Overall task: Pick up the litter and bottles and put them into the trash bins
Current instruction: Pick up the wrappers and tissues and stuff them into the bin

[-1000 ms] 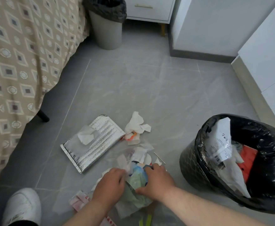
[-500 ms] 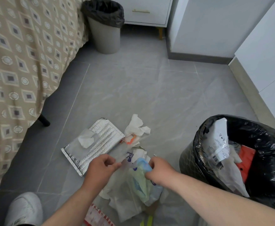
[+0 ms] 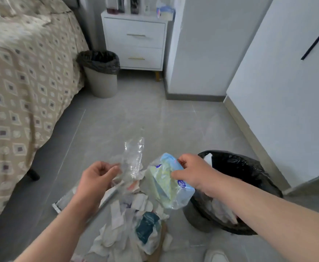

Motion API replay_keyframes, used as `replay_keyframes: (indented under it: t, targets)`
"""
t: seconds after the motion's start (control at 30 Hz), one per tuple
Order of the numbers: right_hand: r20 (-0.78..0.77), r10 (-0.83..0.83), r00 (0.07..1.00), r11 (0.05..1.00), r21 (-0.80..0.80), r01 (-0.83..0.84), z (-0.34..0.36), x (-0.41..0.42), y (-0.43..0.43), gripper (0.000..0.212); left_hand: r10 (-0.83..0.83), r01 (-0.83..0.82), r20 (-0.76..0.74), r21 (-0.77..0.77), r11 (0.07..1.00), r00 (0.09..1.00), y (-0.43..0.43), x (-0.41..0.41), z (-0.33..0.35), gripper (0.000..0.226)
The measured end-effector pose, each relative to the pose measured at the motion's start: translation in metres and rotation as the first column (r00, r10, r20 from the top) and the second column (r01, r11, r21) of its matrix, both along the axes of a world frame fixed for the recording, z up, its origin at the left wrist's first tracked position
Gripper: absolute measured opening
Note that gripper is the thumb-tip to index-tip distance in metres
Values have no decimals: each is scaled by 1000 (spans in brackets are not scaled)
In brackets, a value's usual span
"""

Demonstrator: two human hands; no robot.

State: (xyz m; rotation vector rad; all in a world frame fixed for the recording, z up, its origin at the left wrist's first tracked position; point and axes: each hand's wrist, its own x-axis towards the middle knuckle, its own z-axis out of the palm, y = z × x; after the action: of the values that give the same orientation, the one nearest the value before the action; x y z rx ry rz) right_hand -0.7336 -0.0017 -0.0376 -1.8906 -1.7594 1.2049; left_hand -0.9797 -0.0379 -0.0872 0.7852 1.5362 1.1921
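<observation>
A: Any read on the hands?

B: Yep. Pinching a crinkly clear wrapper (image 3: pixel 133 157) in the left hand (image 3: pixel 98 174), fingers curled, up off the floor (image 3: pixel 154 120). Gripping a blue-green plastic pack (image 3: pixel 166 184) in the right hand (image 3: pixel 192 171), thumb and fingers clamped round its top end.

A: And where, relative to the bins?

B: Holding that pack in the air just beside the black-lined bin (image 3: pixel 249 167), near the rim, not inside. Stuffed with white paper in there, btw. Loads left in the litter pile (image 3: pixel 128 224) on the floor below both hands: tissues, scraps, a teal-labelled bag. Also spotting a silver mailer (image 3: pixel 60 203) half hidden under the left arm, plus a second bin (image 3: pixel 100 72) well back, between the bed (image 3: pixel 22 82) and the nightstand (image 3: pixel 136 40).
</observation>
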Motion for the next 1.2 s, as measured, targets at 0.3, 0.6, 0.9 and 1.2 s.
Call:
replay_keyframes:
  t: [0.3, 0.6, 0.9, 1.2]
  targets:
    - [-368, -433, 823, 869, 73, 490, 84, 143, -7, 13, -190, 120, 247, 274, 954, 950, 13, 114, 101, 29]
    - [-506, -609, 611, 741, -88, 666, 53, 242, -5, 10, -368, 570, -637, 139, 810, 677, 10, 251, 36, 33]
    - [-450, -664, 597, 700, -96, 707, 16, 276, -3, 11, -720, 775, -692, -488, 402, -62, 19, 315, -48, 20]
    - [-309, -487, 817, 852, 37, 522, -4, 241, -4, 53, -571, 818, -811, -410, 402, -126, 17, 288, -15, 36]
